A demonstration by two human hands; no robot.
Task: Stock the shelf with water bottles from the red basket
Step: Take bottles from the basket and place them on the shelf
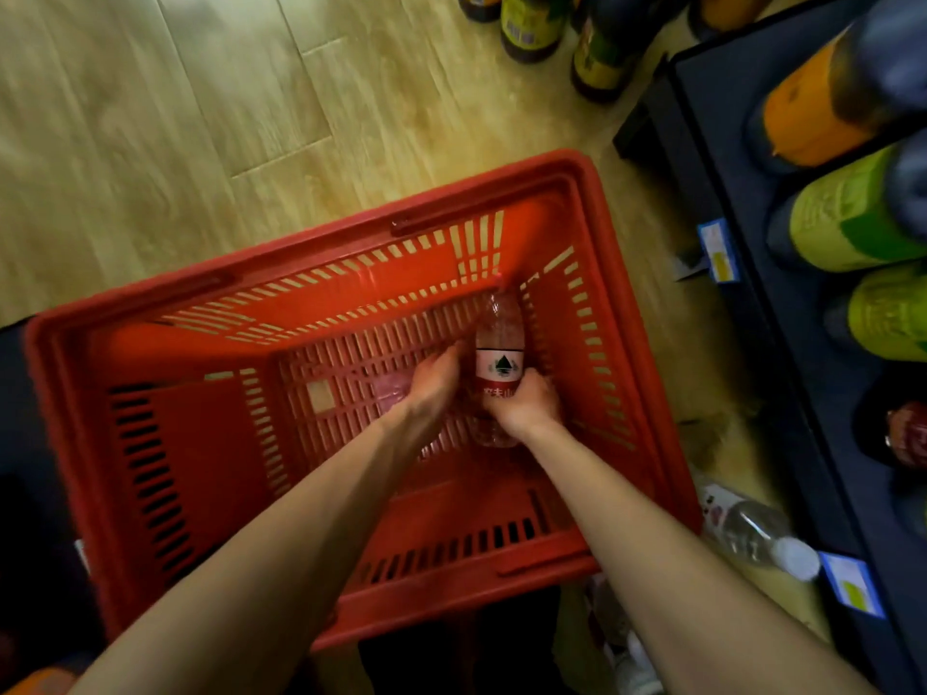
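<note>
Floor: pale wood planks [175, 117], dark bottles with yellow labels [531, 22] standing along the far edge.
Shelf: dark shelf [782, 313] on the right, big green and orange bottles [853, 213] lying in rows.
Basket: red basket [321, 263] on the floor, both arms reaching in.
Water bottle: water bottle [499, 343] lying on the basket bottom, right corner, cap pointing away.
Right hand: right hand [526, 401] wraps the bottle's labelled middle, fingers curled round it.
Left hand: left hand [431, 381] touches the bottle's left side; fingers together, fairly straight.
Spare bottle: clear bottle [757, 534] on the floor beside the shelf.
</note>
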